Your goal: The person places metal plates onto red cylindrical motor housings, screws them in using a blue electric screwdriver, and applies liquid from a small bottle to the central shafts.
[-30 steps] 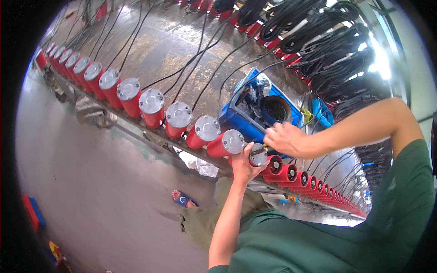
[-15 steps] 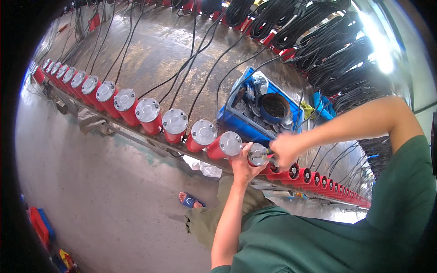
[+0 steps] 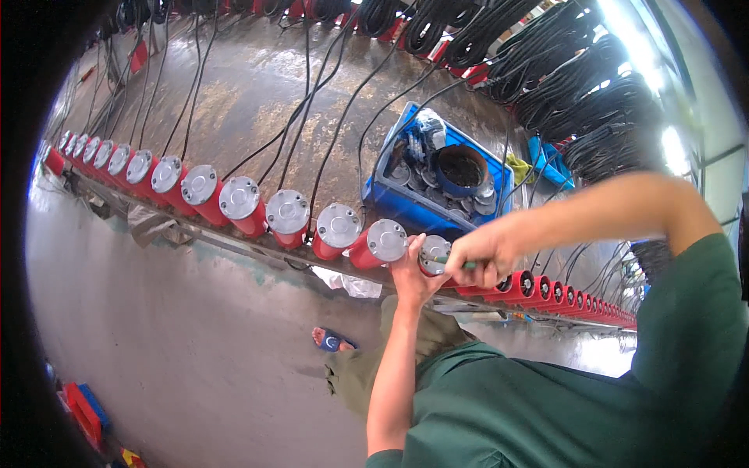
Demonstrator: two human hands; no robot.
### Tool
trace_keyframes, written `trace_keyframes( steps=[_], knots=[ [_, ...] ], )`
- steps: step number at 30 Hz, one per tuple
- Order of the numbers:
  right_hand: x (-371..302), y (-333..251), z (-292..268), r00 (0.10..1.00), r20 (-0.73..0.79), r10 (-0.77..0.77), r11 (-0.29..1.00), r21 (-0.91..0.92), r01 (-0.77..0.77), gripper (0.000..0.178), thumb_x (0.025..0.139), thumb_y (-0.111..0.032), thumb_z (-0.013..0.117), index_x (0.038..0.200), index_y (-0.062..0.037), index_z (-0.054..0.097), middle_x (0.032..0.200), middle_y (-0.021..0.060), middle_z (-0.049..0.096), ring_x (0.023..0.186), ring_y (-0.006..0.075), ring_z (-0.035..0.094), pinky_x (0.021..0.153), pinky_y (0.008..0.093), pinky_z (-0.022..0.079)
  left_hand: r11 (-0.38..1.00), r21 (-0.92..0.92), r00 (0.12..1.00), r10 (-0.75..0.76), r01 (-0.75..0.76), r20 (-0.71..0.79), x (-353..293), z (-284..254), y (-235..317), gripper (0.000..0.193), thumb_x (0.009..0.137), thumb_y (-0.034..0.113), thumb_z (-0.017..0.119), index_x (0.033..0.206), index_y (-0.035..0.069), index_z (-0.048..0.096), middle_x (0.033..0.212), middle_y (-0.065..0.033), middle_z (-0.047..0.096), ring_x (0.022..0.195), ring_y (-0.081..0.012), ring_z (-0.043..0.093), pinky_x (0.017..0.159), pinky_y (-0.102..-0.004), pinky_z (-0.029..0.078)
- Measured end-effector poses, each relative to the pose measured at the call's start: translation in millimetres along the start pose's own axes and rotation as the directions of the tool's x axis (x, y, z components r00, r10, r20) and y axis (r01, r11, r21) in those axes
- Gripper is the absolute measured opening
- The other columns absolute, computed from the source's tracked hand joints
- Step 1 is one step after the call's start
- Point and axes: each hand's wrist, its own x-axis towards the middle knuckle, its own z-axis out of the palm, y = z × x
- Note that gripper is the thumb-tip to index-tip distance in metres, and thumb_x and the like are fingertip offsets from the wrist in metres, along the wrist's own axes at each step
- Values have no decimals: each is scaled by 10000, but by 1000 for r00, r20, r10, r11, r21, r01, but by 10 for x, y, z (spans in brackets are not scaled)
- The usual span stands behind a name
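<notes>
My left hand is closed around the near side of a red cylinder whose round grey metal cap faces up, the fingers and thumb at the cap's edge. Above the cap's right side, my right hand grips a screwdriver with a green handle. Its thin shaft points left across the cap; I cannot tell whether the tip sits in a screw. Just left stands another capped red cylinder, one of a long row. To the right, uncapped red cylinders show dark insides.
Behind my hands, a blue crate holds loose metal caps and a dark round bowl. Black cables run across the metal workbench. Coiled cables line its far side. A blue tray stands beyond the crate.
The view has shifted slightly, moving the row leftward in it. My right hand has turned with the screwdriver, whose shaft now reaches further across the cap. My left hand keeps its hold.
</notes>
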Motion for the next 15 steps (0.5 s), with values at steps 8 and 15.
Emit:
trace_keyframes(
  steps=[8, 15],
  knots=[
    [86, 811, -15, 911, 95, -402, 850, 407, 333, 301, 946, -294, 721, 1045, -38, 596, 846, -17, 490, 531, 28, 331, 401, 174, 245, 995, 84, 989, -40, 53, -145, -162, 195, 49, 925, 649, 181, 947, 1456, 37, 519, 1373, -225, 620, 1259, -423, 588, 1097, -526, 434],
    [89, 948, -1082, 453, -304, -838, 545, -435, 717, 372, 847, -426, 802, 915, -99, 637, 788, 11, 534, 537, 105, 399, 459, 323, 294, 922, -191, 931, -356, 336, -84, -14, 4, 647, 505, 970, 132, 687, 1440, -32, 604, 1421, -167, 648, 1209, -255, 635, 1048, -378, 491]
  ],
)
